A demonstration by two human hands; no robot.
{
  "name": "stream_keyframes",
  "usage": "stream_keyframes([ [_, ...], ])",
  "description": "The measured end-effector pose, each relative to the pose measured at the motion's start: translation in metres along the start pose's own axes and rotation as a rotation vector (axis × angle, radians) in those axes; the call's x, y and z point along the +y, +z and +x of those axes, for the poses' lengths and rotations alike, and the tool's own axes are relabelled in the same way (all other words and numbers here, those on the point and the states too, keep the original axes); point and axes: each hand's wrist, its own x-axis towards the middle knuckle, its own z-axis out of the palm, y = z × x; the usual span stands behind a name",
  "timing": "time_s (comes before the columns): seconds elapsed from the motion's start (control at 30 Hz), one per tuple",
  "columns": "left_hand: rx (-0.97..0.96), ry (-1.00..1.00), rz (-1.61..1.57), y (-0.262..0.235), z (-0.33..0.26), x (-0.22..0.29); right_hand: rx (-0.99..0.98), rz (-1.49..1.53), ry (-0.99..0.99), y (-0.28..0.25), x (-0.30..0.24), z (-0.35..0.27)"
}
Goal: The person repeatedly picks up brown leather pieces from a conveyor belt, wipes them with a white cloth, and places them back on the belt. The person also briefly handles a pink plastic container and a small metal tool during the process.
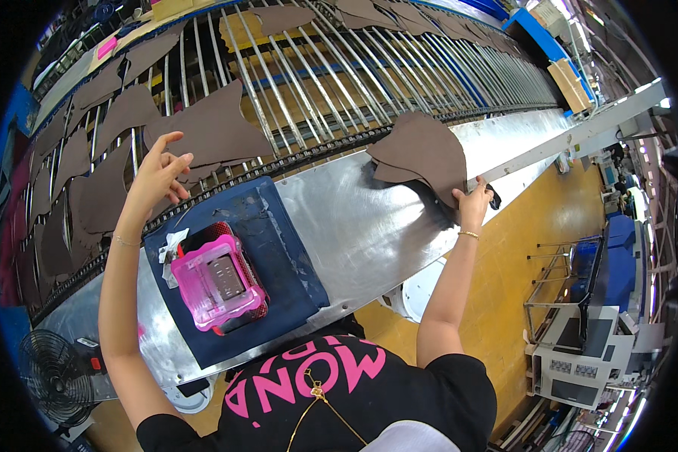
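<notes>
Two bare hands are at work here, both reaching forward across the long brushed-metal bench [354, 218]. Your left hand [157, 175] is raised at the far edge of the bench with its fingers spread loosely, touching the near edge of a dark brown cut leather piece [211, 132] that lies on the conveyor of parallel metal rods [294, 83]; the hand is open and closed on nothing. Your right hand [474, 202] sits at the near edge of the bench, fingers pinched on the lower corner of a small stack of dark brown leather pieces [423, 154]. That stack rests on the metal surface just below the black chain track [316, 151] that borders the rods, and its far edge laps over that track.

Many more brown leather shapes [98, 188] lie spread along the rods to your left and further up the conveyor. On the bench between your arms a dark blue mat [279, 248] lies flat, and a translucent pink plastic box-shaped device [217, 280] stands on it, near your left forearm. A black wire-caged fan [56, 373] sits at the lower left, beside the bench end.
</notes>
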Motion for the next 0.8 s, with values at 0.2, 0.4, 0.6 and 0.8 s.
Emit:
stream_keyframes([
  [0.2, -0.041, 0.049, -0.048, -0.003, -0.010, 0.006, -0.396, 0.284, 0.149, -0.007, 0.000, 0.019],
  [0.4, -0.194, 0.139, -0.034, 0.014, -0.007, 0.012, -0.401, 0.399, -0.166, -0.122, -0.123, -0.012],
  [0.6, 0.002, 0.378, -0.042, 0.036, -0.032, 0.031, -0.463, 0.926, -0.528, -0.208, -0.195, -0.059],
  [0.8, -0.111, 0.389, -0.496, -0.045, -0.099, 0.025, -0.706, 1.458, -0.625, -0.169, -0.230, -0.102],
])
